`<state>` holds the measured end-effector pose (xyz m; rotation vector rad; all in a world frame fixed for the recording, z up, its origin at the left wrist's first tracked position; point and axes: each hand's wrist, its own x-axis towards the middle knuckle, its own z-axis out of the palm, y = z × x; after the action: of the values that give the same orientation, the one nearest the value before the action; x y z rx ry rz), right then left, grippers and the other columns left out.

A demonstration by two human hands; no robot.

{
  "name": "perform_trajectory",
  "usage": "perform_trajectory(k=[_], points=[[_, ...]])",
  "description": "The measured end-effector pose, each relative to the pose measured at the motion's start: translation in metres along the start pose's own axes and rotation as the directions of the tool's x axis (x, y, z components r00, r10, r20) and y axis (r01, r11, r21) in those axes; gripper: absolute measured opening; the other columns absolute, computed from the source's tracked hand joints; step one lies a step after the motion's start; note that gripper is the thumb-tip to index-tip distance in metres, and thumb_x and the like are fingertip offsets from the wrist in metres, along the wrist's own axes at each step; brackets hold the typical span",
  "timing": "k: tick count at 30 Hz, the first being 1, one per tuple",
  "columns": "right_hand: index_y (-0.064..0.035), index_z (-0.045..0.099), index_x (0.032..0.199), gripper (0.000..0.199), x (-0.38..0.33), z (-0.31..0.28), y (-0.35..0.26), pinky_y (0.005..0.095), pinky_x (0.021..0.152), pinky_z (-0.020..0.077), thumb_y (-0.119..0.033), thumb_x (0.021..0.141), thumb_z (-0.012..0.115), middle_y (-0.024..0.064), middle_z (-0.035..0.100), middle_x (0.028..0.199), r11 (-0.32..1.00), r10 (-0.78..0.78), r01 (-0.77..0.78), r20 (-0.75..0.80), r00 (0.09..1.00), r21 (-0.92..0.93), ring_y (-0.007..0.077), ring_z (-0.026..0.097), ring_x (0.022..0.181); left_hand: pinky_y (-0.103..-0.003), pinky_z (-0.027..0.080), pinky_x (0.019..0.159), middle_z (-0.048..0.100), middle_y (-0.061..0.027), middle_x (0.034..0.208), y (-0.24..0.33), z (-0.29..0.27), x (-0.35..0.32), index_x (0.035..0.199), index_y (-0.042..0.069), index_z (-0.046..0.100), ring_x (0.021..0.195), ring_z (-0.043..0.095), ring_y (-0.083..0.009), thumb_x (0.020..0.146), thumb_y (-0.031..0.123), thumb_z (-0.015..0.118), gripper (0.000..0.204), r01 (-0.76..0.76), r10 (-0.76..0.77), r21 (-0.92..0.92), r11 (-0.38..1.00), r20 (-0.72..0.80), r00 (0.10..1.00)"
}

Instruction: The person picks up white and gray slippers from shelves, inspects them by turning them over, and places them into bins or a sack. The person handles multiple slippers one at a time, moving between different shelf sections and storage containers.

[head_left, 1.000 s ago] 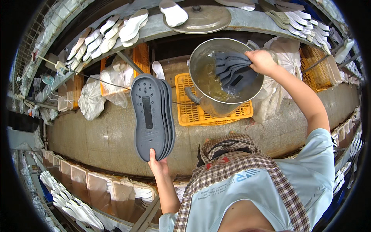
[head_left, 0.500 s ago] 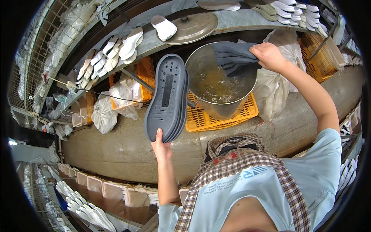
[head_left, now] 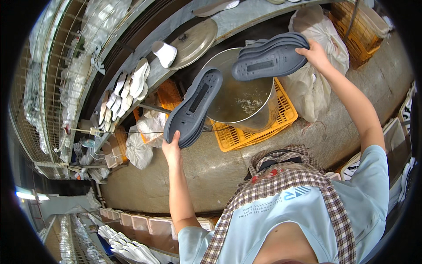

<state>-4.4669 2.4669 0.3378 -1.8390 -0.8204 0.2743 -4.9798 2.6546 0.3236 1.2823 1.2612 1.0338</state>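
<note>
My left hand (head_left: 172, 149) is closed round the heel end of a stack of dark grey shoe soles (head_left: 187, 116), thumb on the top one. This stack tilts toward the rim of a large metal pot (head_left: 259, 116). My right hand (head_left: 314, 55) grips one end of a second stack of grey shoe soles (head_left: 274, 61), fanned apart at their edges, above the pot's far right side. Brownish liquid (head_left: 239, 103) with a rippled patch lies in the pot. The fingers under both stacks are mostly hidden.
The pot stands on a yellow plastic crate (head_left: 285, 112). Behind it runs a metal bench (head_left: 237, 22) bearing a round lid (head_left: 198, 42) and white soles (head_left: 140, 77). White sacks (head_left: 303, 94) flank the pot; a wire rack (head_left: 52, 88) rises at left.
The right-hand soles have turned from edge-on to show a flat face, fanning apart over the pot. The left-hand stack has tilted to the right. The view has rotated somewhat.
</note>
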Motion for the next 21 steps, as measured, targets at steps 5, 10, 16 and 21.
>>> perform_trajectory(k=[5,10,16,21], points=[[-0.0052,0.054,0.109,0.044,-0.028,-0.075,0.056,0.0319,0.083,0.0420,-0.026,0.074,0.070,0.0062,0.062,0.100,0.760,0.551,-0.514,0.026,0.834,0.396,0.0170,0.057,0.091,-0.032,0.048,0.075,0.066,-0.0162,0.087,0.010,0.054,0.042,0.099,-0.006,0.061,0.083,0.064,-0.0241,0.074,0.026,0.073,0.042,-0.303,0.235,0.532,0.791,0.193,0.953],[-0.0041,0.052,0.114,0.057,-0.083,-0.146,0.122,0.0359,0.090,0.0378,-0.037,0.073,0.072,0.0082,0.058,0.110,0.598,0.711,-0.556,-0.062,0.701,0.578,0.0199,0.052,0.103,-0.044,0.048,0.074,0.064,-0.0233,0.086,0.013,0.129,0.064,0.094,-0.001,0.062,0.084,0.062,-0.0384,0.070,0.043,0.070,0.051,-0.405,0.216,0.882,0.242,0.358,0.909],[-0.0051,0.056,0.110,0.050,-0.167,-0.213,0.223,0.0233,0.069,0.0454,-0.035,0.073,0.073,0.0058,0.061,0.102,0.541,0.826,-0.512,-0.309,0.471,0.667,0.0120,0.058,0.085,-0.044,0.049,0.071,0.064,-0.0203,0.084,0.002,0.183,0.090,0.091,0.002,0.058,0.083,0.061,-0.0365,0.071,0.033,0.069,0.038,-0.626,0.131,0.777,-0.072,0.630,0.766],[-0.0009,0.055,0.111,0.050,-0.244,-0.246,0.334,0.0255,0.065,0.0488,-0.030,0.075,0.073,0.0066,0.062,0.102,0.430,0.898,-0.455,-0.319,0.303,0.780,0.0161,0.061,0.081,-0.043,0.049,0.074,0.063,-0.0182,0.088,-0.018,0.226,0.110,0.092,0.003,0.056,0.086,0.061,-0.0344,0.071,0.022,0.066,0.030,-0.693,-0.065,0.680,-0.240,0.701,0.711]])
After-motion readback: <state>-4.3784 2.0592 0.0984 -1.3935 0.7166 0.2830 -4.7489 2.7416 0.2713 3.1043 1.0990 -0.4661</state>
